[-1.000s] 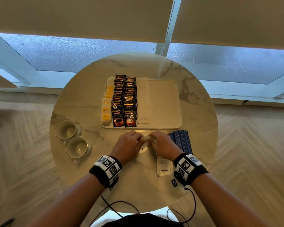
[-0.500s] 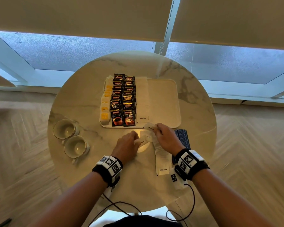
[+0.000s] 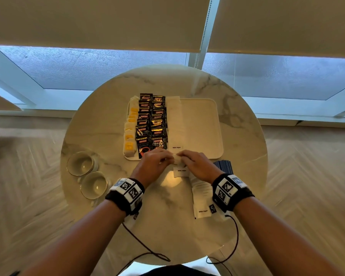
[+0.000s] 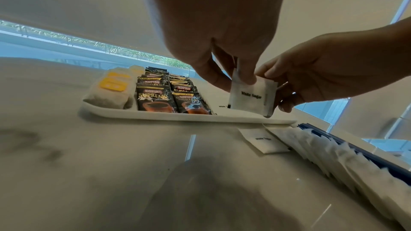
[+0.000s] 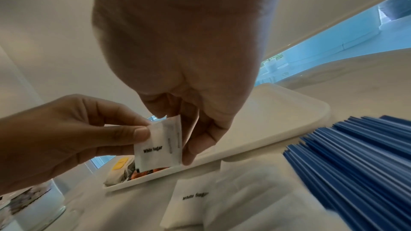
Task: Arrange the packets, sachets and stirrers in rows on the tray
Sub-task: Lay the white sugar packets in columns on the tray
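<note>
Two hands, one sugar sachet

Both hands pinch a small white paper "White Sugar" sachet [image 4: 251, 97] above the near rim of the cream rectangular tray [image 3: 199, 124]. Left hand [image 3: 154, 166] fingers [image 5: 133, 132] grip its left edge; right hand [image 3: 197, 166] holds its right edge. More white sachets [image 3: 201, 198] and blue stirrers [image 5: 355, 155] lie on the round marble worktop [image 3: 100, 136].

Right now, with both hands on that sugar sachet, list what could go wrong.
1. The left hand and right hand pinch one white sugar sachet above the tray edge; it may drop crooked.
2. The loose sachets beneath the right wrist could be swept out of line.
</note>
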